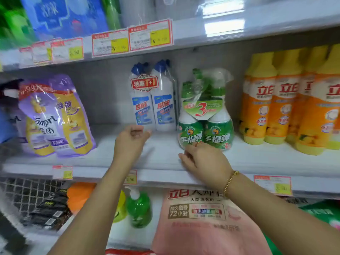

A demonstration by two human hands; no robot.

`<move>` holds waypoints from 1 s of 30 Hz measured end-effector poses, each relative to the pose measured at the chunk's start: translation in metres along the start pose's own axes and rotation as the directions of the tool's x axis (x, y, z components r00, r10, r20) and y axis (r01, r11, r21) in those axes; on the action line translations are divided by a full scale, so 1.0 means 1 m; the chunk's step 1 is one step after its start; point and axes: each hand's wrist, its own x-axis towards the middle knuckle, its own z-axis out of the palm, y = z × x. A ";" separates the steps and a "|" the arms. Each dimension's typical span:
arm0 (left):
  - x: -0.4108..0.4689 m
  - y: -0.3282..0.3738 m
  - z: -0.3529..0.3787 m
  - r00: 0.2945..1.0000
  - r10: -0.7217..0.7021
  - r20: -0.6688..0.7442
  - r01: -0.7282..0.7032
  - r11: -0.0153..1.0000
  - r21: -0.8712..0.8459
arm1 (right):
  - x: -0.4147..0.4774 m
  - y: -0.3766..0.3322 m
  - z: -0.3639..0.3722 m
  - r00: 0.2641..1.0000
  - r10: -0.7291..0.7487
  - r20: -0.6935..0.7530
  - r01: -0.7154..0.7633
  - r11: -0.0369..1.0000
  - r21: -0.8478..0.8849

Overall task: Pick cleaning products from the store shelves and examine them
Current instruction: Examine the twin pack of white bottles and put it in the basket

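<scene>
Head view. Middle shelf (161, 155), white, with price tags (132, 38) along the rail above.

Green spray twin pack (206, 133), two trigger bottles wrapped together in clear film, stood upright near the shelf's front, right of centre. My right hand (200, 159) lay just in front of it and below, back of the hand towards the camera. Fingertips (196, 144) were bent forward and touched the lower front of the pack's left bottle. The thumb stuck out to the left, clear of the pack. Most of the fingers were hidden behind the hand, so I could not tell whether they gripped the film or only rested on it. Gold bracelet (230, 181) sat on that wrist.

Blue-capped twin pack (153, 107), two tall white bottles, stood further back, just left of the green pack. My left hand (131, 138) hovered in front of its base, near but apart, with the fingers loosely curled, the thumb pointing towards the bottles, and nothing held.

Purple and yellow refill pouches (55, 116) leaned at the far left. Orange and yellow bottles (276, 100) stood in a row at the right, well apart from both hands.

Lower shelf: green pump bottle (138, 208) and pink bag (202, 227), under my forearms.
</scene>
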 end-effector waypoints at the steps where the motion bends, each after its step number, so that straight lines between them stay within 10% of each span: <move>1: 0.016 -0.005 -0.003 1.000 -0.010 -0.014 0.010 0.999 0.035 | 0.005 -0.002 0.007 1.000 0.016 -0.013 -0.017 1.000 -0.024; 18: 0.159 -0.006 0.005 0.944 -0.099 0.316 0.120 0.992 -0.048 | 0.011 -0.004 0.032 0.943 0.015 -0.332 -0.076 0.982 -0.171; 30: -0.018 0.005 -0.063 0.962 0.244 -0.119 -0.244 0.970 0.012 | 0.000 -0.003 0.009 0.945 0.151 -0.290 -0.028 0.922 0.387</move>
